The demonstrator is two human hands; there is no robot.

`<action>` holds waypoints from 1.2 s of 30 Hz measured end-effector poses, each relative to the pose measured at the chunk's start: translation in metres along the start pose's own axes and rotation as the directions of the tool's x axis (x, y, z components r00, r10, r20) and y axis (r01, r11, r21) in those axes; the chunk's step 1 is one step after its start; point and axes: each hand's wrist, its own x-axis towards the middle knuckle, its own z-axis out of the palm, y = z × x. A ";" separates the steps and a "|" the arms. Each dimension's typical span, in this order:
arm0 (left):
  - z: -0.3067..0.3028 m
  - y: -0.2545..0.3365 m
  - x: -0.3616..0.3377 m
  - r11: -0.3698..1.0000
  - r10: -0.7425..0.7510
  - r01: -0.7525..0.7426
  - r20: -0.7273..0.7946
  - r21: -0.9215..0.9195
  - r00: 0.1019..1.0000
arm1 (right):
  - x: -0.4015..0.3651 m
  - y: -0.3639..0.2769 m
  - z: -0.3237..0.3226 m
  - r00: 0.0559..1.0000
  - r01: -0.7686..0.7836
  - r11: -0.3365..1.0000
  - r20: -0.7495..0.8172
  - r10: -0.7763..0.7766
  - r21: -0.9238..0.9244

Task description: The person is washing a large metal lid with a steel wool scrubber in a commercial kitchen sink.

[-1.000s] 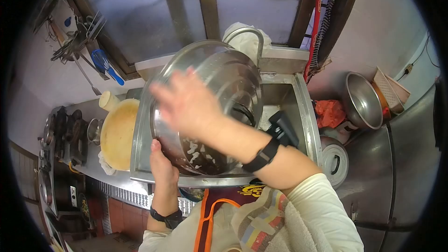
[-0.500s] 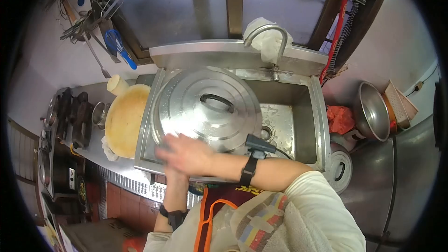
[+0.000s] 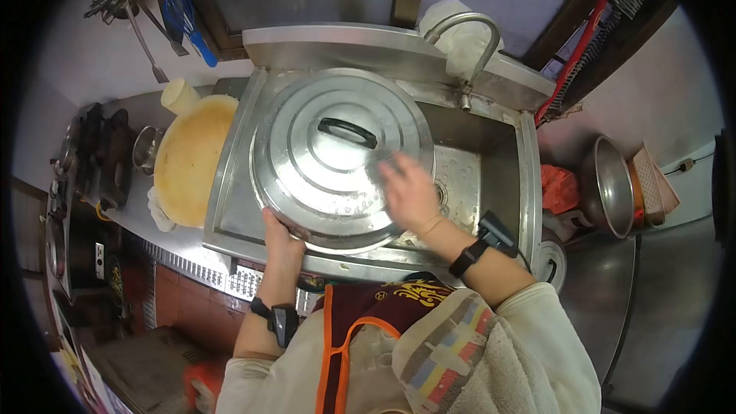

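Observation:
A large round metal lid (image 3: 307, 176) with a black handle (image 3: 347, 132) lies across the left part of the steel sink, wet and shiny with droplets on it. At its lower left edge, my left hand (image 3: 282, 239) grips the rim, thumb on top. My right hand (image 3: 410, 195) presses its bent fingers onto the lid's right side, below the handle. A small grey, blurred thing shows at those fingertips; I cannot tell what it is.
The open sink basin (image 3: 494, 161) and curved faucet (image 3: 483, 46) are to the right. A round yellowish board (image 3: 192, 169) stands at left beside a metal pot (image 3: 146, 149). Utensils hang at upper left. A steel bowl (image 3: 609, 188) leans at far right.
My right hand has swept from the lid's lower left, across my left arm, to its right side. My left hand now shows at the rim. The view has tilted down slightly.

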 end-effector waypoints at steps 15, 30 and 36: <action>-0.008 -0.005 0.026 0.995 -0.096 0.090 0.132 0.050 0.987 | 0.015 -0.025 0.021 0.986 -0.167 0.946 -0.059 0.157 -0.278; -0.001 0.008 0.021 0.976 -0.214 0.209 0.112 0.060 0.970 | -0.067 0.012 -0.008 0.718 0.608 0.794 0.413 -0.560 0.020; 0.007 0.017 0.008 0.981 -0.195 0.195 0.117 0.009 0.974 | -0.061 0.042 -0.036 0.942 0.322 0.946 0.086 -0.324 0.030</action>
